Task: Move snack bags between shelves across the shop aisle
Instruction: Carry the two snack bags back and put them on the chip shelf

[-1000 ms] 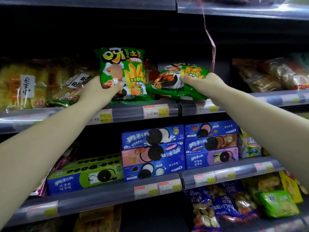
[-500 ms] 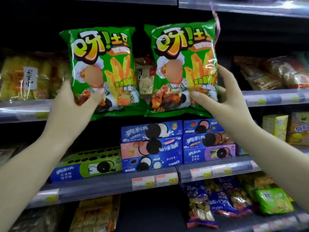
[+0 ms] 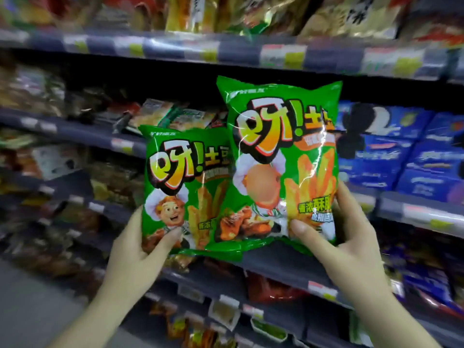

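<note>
Two green potato-stick snack bags stand upright, each pinched at its lower edge: left hand (image 3: 140,244) clasps the lower left bag (image 3: 180,187), right hand (image 3: 351,237) the higher, overlapping right bag (image 3: 283,156), both clear of the blurred shelves (image 3: 251,50) beyond.

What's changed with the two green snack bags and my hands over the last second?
Both bags came off the shelf and were lifted upright; the right bag now overlaps the left bag, and the view has swung left. Unchanged: left hand and right hand each grip one.
</note>
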